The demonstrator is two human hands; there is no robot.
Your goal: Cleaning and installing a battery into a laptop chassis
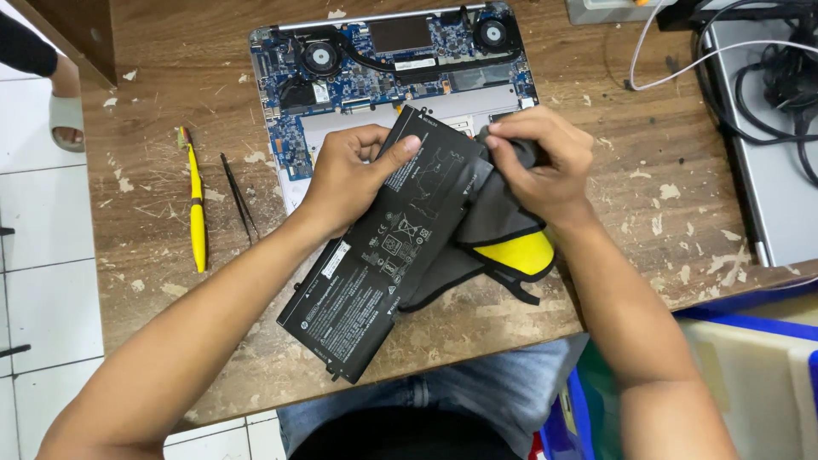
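My left hand (345, 175) grips a flat black laptop battery (375, 255) near its far end, thumb across the top face; the battery slants toward me over the table's front edge. Pinching a grey and yellow cloth (503, 234), my right hand (545, 158) presses it against the battery's far right corner. Behind both hands lies an opened laptop (392, 60) with its blue circuit board and two fans exposed.
A yellow screwdriver (197, 213) and black tweezers (240, 198) lie on the worn wooden table (170, 102) at the left. A closed silver laptop (780, 187) with black cables sits at the right. A blue and white bin (750, 366) stands beside my knees. Another person's sandalled foot (64, 115) is at far left.
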